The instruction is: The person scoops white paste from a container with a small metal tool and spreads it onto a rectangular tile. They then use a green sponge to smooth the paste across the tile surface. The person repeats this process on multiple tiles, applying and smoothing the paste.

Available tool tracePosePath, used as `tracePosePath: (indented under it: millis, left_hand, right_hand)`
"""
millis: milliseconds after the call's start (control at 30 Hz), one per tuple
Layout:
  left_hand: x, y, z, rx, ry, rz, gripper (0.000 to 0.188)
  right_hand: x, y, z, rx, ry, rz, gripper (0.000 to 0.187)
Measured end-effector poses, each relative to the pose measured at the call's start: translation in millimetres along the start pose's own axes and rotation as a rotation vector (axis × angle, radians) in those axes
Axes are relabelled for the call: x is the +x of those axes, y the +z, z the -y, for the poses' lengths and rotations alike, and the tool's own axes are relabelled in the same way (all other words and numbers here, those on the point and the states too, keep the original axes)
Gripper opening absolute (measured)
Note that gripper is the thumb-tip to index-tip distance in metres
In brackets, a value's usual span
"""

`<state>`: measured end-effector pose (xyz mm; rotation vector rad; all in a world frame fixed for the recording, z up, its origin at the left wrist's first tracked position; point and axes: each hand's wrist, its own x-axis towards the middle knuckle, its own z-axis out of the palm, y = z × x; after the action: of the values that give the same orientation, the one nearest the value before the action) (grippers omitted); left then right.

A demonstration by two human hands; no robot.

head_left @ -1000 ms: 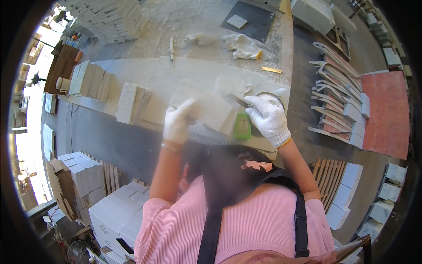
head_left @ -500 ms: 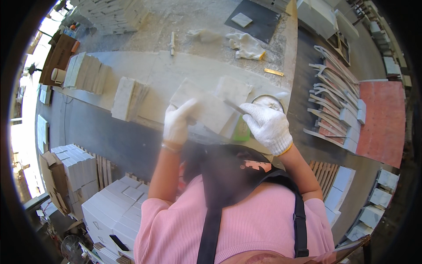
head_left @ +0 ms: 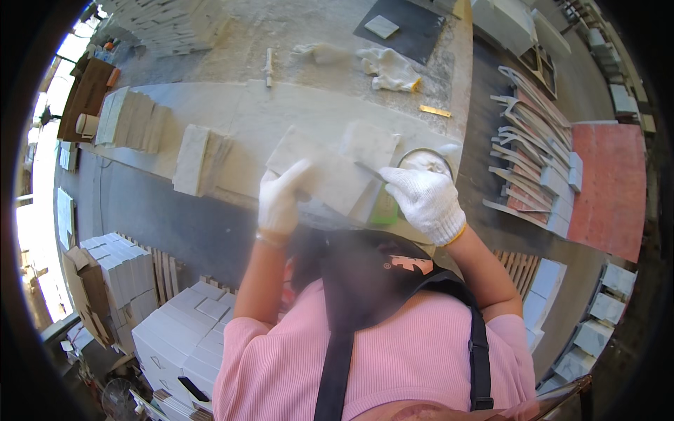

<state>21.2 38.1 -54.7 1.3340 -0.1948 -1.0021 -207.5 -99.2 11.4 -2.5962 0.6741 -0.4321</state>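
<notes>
My left hand [head_left: 279, 202], in a white knit glove, grips the left edge of a pale marble tile [head_left: 324, 172] tilted over the front of the worktable. In my gloved right hand [head_left: 427, 205] is a thin, dark-bladed tool [head_left: 366, 169], perhaps a small putty knife; its tip lies at the tile's right side, and I cannot tell whether it touches. Behind that side lies another pale tile [head_left: 372, 142]. A round bowl of white paste [head_left: 427, 161] stands just beyond my right hand. Something bright green [head_left: 385, 207] shows between the tile and that hand.
Tile stacks [head_left: 199, 160] stand along the table's left part. Farther back lie a white glove [head_left: 390, 69], a yellow strip [head_left: 435, 111] and a black sheet [head_left: 414, 42] with a tile on it. At right, curved strips [head_left: 523, 144] rest beside a red board [head_left: 608, 189]. White boxes [head_left: 184, 330] stand lower left.
Both hands hold their grip and stay almost in place. The whole view has shifted slightly left, and the tool's tip shows a little lower on the tile's right side.
</notes>
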Motion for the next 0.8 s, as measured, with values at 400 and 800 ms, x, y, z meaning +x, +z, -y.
tracePosePath:
  millis: [400,800]
  left_hand:
    - [-1,-3,2,0.027,-0.014,0.010,0.026]
    - [0,-30,21,-0.005,0.145,0.167,0.033]
  right_hand:
    - [-3,26,-4,-0.059,-0.068,0.037,0.029]
    - [-3,16,-16,0.463,0.183,0.016,0.027]
